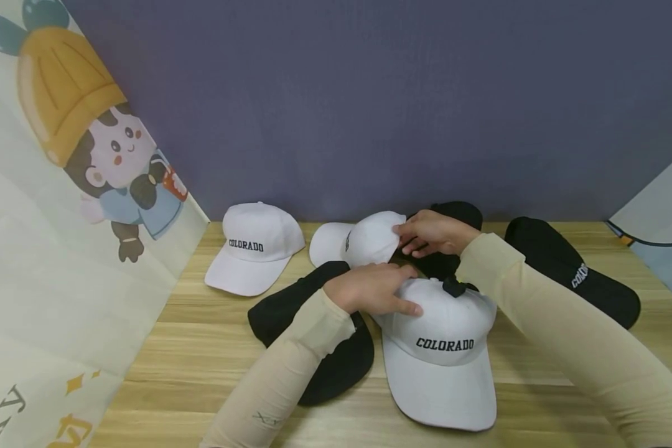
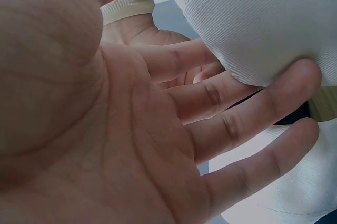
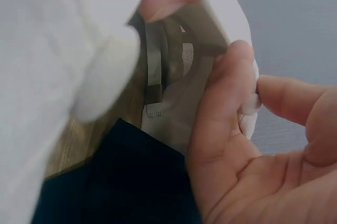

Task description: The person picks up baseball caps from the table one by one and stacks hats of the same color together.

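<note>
My right hand (image 1: 434, 233) pinches the rear edge of a white cap (image 1: 375, 239) lying at the back, its brim pointing left; the right wrist view shows its lining and strap (image 3: 154, 74). The thumb of my left hand (image 1: 378, 289) rests on the crown of the front white cap (image 1: 442, 323), lettered COLORADO, brim toward me. In the left wrist view the fingers (image 2: 231, 129) are nearly straight, some partly hidden by white cloth. Under my left forearm lies a black cap (image 1: 341, 367). Another black cap (image 1: 465, 214) is partly hidden behind my right hand.
A third white cap (image 1: 260, 242) sits at the left rear, and a black cap (image 1: 571, 270) lies at the right. A dark blue-grey panel (image 1: 369, 112) stands behind the wooden table (image 1: 162, 367). A printed sheet (image 1: 39, 261) rises along the left side.
</note>
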A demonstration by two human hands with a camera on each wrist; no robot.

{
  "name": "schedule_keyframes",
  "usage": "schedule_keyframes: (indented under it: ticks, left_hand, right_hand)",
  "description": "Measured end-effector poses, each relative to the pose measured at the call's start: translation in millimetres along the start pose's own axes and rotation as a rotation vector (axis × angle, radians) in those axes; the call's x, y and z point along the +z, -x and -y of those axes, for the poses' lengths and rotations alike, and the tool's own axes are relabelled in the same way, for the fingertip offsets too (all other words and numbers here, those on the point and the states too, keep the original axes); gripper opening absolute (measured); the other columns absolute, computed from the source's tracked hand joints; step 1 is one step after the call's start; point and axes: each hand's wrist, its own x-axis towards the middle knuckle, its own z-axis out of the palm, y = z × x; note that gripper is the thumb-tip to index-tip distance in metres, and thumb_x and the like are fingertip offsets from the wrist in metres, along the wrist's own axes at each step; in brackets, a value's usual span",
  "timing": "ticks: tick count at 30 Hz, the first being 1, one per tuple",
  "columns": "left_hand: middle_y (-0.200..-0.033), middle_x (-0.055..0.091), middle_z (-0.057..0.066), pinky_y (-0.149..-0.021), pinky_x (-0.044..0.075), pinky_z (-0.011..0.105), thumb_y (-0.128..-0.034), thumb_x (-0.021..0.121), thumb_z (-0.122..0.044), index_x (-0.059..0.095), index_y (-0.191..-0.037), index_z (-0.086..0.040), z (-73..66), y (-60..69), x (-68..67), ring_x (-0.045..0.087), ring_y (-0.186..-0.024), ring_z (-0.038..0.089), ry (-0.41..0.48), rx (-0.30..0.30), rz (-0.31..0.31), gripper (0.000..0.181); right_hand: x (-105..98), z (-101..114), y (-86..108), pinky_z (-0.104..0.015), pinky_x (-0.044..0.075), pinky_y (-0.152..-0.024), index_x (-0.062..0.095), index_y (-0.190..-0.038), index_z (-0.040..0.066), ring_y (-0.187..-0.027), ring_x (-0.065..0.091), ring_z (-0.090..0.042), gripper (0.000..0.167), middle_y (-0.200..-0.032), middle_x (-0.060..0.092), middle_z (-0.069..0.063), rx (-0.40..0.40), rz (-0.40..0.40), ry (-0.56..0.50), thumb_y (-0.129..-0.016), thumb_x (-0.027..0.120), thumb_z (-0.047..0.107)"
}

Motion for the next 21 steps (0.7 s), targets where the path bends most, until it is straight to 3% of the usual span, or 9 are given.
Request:
schedule_keyframes:
  ticks: [12, 21]
  left_hand:
    - [-0.144, 0.06, 0.0, -0.107, 0.045, 0.029, -0.0972, 0.067, -0.048, 0.05, -0.148, -0.019, 0.5, -1.5, -0.8, 0.057, -0.13, 0.013, 0.014, 0.023, -0.006, 0.061]
    - [-0.144, 0.059, -0.001, -0.108, 0.045, 0.029, -0.0972, 0.067, -0.048, 0.051, -0.147, -0.02, 1.2, -2.2, -0.2, 0.056, -0.131, 0.013, 0.011, 0.025, -0.005, 0.059]
  right_hand:
    - [1.5, 1.0, -0.4, -0.022, 0.059, -0.072, 0.049, -0.103, 0.002, -0.079, 0.075, -0.01, 0.016, -0.086, 0.073, -0.004, -0.056, 0.019, -0.132, -0.108, 0.053, 0.017]
    - [4.1, 1.2, -2.7, -0.026, 0.061, -0.08, 0.044, -0.109, 0.002, -0.084, 0.076, -0.014, 0.01, -0.091, 0.072, -0.009, -0.11, 0.018, -0.171, -0.109, 0.049, 0.012]
